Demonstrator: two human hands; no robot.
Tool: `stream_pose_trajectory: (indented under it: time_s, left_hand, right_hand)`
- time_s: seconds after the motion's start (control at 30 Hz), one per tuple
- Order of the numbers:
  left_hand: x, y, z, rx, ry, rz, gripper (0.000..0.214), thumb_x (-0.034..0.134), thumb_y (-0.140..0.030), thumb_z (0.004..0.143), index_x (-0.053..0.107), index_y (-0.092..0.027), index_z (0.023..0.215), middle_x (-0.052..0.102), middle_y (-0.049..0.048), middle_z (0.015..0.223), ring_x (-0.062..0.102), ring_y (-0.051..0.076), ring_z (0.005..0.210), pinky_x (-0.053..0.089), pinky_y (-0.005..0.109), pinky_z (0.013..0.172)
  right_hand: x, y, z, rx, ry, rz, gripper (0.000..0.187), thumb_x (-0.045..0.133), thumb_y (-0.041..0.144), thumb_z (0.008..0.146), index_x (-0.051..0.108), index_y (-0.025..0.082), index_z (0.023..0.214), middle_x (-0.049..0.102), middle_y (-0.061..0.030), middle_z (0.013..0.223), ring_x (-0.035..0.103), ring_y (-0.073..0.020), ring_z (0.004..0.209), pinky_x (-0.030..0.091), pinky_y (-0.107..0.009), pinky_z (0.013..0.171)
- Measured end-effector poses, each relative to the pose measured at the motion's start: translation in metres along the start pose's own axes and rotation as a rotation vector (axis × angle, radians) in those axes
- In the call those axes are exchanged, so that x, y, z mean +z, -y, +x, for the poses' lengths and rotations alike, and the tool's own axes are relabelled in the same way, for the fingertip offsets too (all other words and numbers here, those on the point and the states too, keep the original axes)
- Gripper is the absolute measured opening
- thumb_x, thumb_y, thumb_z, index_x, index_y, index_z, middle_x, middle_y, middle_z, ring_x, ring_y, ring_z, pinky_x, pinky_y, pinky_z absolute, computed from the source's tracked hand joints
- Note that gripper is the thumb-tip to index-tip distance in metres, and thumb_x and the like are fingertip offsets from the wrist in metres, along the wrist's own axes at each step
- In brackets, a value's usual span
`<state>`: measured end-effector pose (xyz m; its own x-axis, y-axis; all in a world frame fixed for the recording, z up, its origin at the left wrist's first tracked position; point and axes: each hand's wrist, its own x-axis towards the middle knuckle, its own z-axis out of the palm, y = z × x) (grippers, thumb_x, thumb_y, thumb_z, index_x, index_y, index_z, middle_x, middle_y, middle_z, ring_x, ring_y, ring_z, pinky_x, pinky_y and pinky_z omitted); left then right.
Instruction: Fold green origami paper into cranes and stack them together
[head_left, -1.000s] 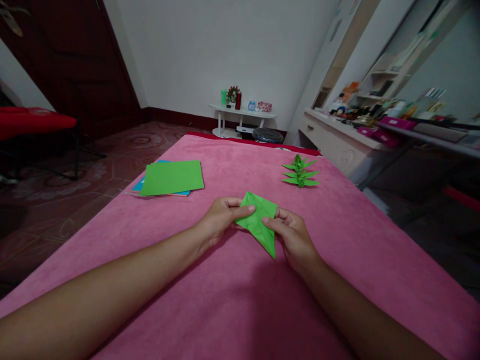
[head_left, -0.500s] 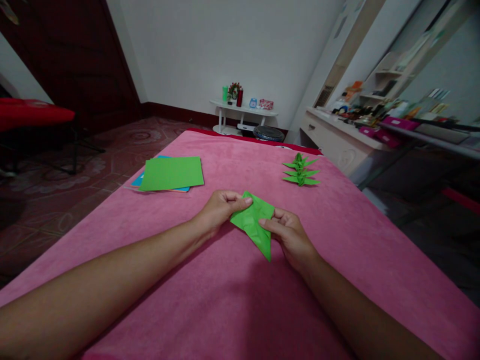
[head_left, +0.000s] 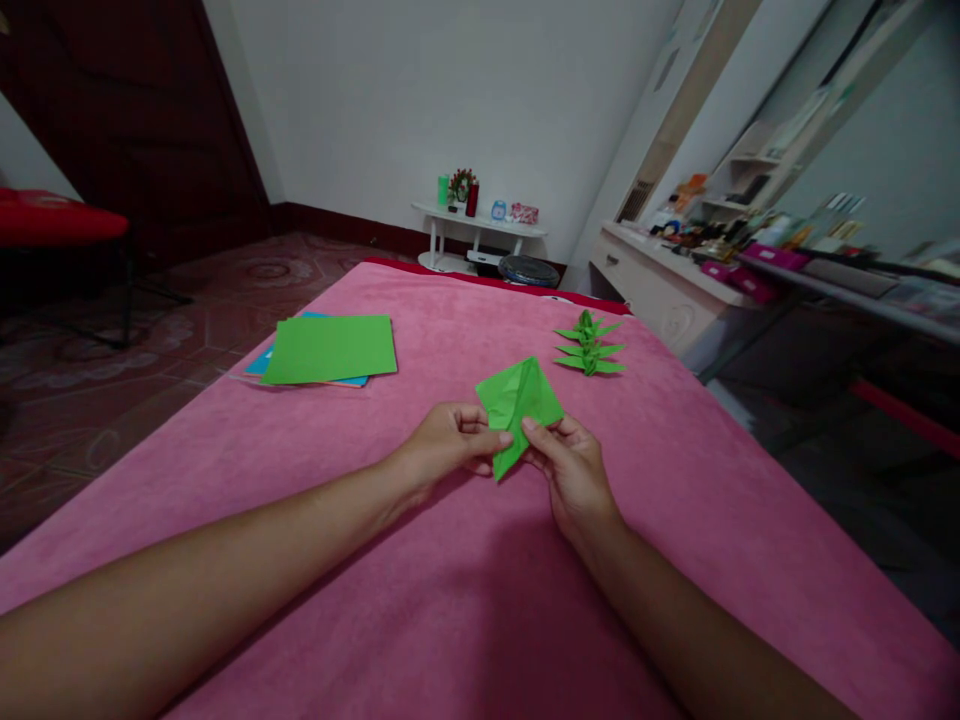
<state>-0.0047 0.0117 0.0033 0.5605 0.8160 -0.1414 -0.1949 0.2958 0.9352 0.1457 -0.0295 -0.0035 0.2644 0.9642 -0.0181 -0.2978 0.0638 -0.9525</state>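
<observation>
A folded piece of green paper, roughly kite-shaped with a crease down its middle, is held up over the pink cloth. My left hand pinches its lower left side, thumb on top and fingers beneath. On the opposite side, my right hand grips the lower right edge, its thumb pressed on the near face. Beyond my right hand stands a row of folded green paper figures with pointed tips. A stack of paper sheets, green on top with blue below, lies beyond my left hand.
The pink cloth covers the surface under my hands. A low white table with a flower pot and bottles stands by the far wall. At right is a white dresser crowded with small items; a red chair is at left.
The folded green paper has been turned, so its broad end now points away and its narrow tip towards me. Both hands have shifted their hold closer to the narrow end.
</observation>
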Motion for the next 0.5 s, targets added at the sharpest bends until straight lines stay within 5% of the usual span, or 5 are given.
stream_pose_trajectory:
  time_s: [0.17,0.5]
  left_hand:
    - [-0.0023,-0.0002,0.0022,0.053,-0.04,-0.074,0.027,0.078,-0.028,0.062,0.07,-0.011,0.082,0.069,0.0069,0.075,0.061,0.011,0.058,0.046,0.022,0.057]
    - [0.0017,0.0037,0.0019,0.075,-0.095,-0.047,0.032,0.072,-0.044,0.069,0.072,-0.013,0.078,0.067,0.0066,0.07,0.058,0.01,0.056,0.044,0.02,0.053]
  right_hand:
    - [-0.0043,-0.0011,0.0016,0.066,0.065,-0.098,0.023,0.078,0.029,0.06,0.064,0.015,0.07,0.06,0.0011,0.058,0.052,-0.0091,0.049,0.046,-0.022,0.05]
    - [0.0006,-0.0048,-0.0015,-0.022,0.09,-0.27,0.021,0.076,0.032,0.061,0.065,0.016,0.07,0.062,0.0003,0.06,0.047,-0.0099,0.05,0.04,-0.023,0.049]
